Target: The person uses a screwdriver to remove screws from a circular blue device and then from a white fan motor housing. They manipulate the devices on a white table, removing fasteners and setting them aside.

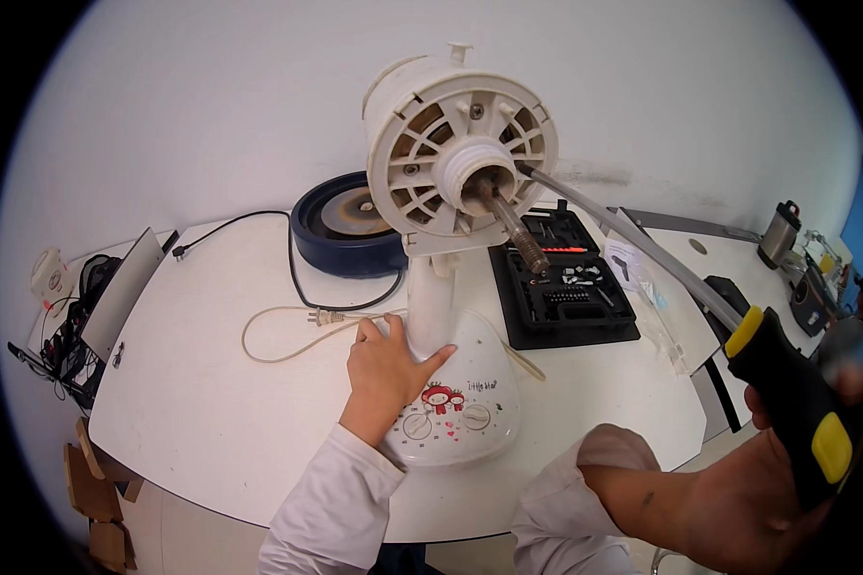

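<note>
The left hand (390,369) rests, fingers spread, on a white fan base (479,359), motor housing (460,146) above them; the right hand (762,494) wraps a screwdriver (746,333).

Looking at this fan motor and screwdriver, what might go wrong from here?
The screwdriver in the right hand reaches the motor housing beside its collar; it may slip and scratch the plastic. That housing sits high above the base, where the left hand rests, so pushing could rock it.
</note>
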A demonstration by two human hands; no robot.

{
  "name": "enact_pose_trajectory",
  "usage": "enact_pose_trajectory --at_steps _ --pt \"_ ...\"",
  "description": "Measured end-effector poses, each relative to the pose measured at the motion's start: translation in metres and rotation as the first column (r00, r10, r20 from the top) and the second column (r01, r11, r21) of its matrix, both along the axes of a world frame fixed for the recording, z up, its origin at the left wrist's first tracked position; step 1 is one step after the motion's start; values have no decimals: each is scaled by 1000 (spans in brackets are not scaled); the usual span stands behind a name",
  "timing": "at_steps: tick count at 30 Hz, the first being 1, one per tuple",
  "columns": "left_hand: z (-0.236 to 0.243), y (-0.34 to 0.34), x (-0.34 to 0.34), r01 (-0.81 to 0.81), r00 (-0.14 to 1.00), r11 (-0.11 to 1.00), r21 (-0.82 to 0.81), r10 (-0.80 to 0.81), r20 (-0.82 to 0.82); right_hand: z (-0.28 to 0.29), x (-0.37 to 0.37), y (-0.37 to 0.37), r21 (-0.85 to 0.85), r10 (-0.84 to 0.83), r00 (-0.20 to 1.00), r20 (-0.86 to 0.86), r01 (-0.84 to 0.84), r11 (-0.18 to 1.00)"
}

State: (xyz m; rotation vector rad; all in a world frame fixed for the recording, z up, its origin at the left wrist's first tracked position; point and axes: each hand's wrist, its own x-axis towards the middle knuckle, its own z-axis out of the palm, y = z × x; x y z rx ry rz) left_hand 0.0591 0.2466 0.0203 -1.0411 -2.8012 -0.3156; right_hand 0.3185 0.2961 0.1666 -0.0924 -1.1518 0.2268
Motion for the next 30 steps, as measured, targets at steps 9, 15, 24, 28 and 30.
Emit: enact_pose_trajectory --at_steps 9,15,24,28,30 --pt "0 0 0 -13 1000 1000 -8 13 5 0 -1 2 -6 15 1000 6 -15 1000" --pt "1 -1 0 -19 1000 1000 -12 19 6 2 -1 1 -16 20 1000 11 -20 1000" --pt "-3 1 -1 -5 1000 1000 7 5 -11 -1 0 5 -9 21 1000 0 -21 1000" --pt "0 -5 -2 -22 1000 1000 7 23 -10 0 1 3 -10 42 999 -3 -42 999" --pt "-3 -2 -1 -14 1000 1000 22 15 -27 1 3 4 -11 38 999 -4 -38 999"
